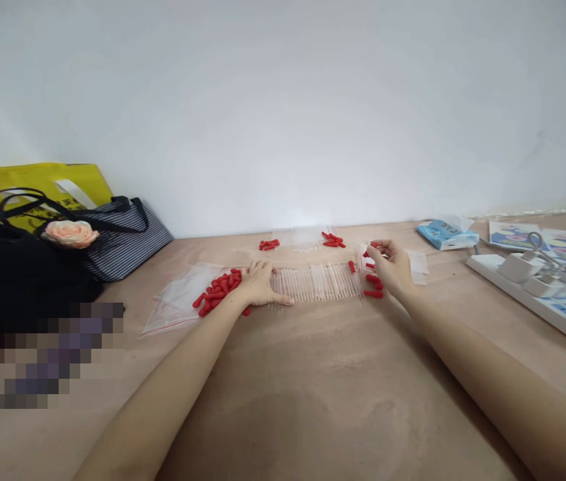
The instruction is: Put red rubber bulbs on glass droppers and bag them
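Note:
A row of thin clear droppers [313, 283] lies side by side on the table, and one at its right end carries a red rubber bulb [351, 266]. Spread over the row's left end is my left hand [261, 280], thumb stretched out, beside a pile of red rubber bulbs [217, 292]. My right hand [391, 267] pinches a red rubber bulb [369, 251] at the right end, partly hidden by the fingers. Several loose red bulbs [373, 294] lie just below that hand, near a clear plastic bag [417, 262].
Behind the row, more droppers [307, 246] lie between two small groups of red bulbs [269, 245]. A zip bag [172, 304] sits left. Farther out are a striped bag [127, 237], a tissue pack [446, 234] and a power strip [538, 294] with plugs.

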### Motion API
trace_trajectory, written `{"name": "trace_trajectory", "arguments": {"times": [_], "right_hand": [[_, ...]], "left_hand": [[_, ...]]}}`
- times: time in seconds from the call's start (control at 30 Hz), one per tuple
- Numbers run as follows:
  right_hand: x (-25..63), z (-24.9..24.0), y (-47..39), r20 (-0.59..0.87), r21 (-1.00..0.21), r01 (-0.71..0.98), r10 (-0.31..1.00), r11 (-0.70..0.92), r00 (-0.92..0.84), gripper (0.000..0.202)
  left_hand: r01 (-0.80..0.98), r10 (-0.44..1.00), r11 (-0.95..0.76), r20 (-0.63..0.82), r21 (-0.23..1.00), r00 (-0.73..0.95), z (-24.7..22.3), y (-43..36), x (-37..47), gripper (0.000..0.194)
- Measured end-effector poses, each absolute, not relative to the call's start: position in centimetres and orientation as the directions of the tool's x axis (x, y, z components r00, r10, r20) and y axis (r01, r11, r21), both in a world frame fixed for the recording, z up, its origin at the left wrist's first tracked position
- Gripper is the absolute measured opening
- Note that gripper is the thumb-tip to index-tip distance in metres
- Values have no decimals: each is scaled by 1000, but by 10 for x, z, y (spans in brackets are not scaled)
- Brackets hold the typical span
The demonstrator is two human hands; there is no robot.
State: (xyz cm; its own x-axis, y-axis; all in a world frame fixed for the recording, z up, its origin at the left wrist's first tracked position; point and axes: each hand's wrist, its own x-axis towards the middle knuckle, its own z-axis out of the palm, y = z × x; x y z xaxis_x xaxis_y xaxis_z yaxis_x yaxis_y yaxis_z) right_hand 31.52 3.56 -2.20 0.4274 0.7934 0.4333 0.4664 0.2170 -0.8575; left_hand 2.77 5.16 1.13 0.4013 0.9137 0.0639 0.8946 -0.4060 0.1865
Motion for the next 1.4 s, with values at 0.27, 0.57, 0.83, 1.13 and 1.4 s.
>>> {"name": "trace_trajectory", "arguments": {"times": [0.27, 0.57, 0.83, 1.13, 1.4], "right_hand": [[253, -27, 4, 447, -851, 375, 882, 369, 147, 20], [236, -26, -26, 403, -795, 441, 906, 417, -130, 9], [235, -28, -26, 390, -775, 473, 906, 419, -163, 12], [235, -31, -25, 411, -772, 447, 891, 452, -191, 26], [238, -31, -22, 386, -801, 415, 902, 431, -193, 11]], "left_hand": [[945, 961, -267, 127, 188, 246, 8, 36, 34, 52], [970, 968, -220, 144, 103, 204, 15, 19, 48, 24], [978, 955, -207, 214, -12, 204, 17, 16, 59, 18], [983, 971, -183, 156, -14, 183, 24, 16, 55, 23], [846, 851, -507, 257, 167, 459, 37, -9, 39, 9]]}}
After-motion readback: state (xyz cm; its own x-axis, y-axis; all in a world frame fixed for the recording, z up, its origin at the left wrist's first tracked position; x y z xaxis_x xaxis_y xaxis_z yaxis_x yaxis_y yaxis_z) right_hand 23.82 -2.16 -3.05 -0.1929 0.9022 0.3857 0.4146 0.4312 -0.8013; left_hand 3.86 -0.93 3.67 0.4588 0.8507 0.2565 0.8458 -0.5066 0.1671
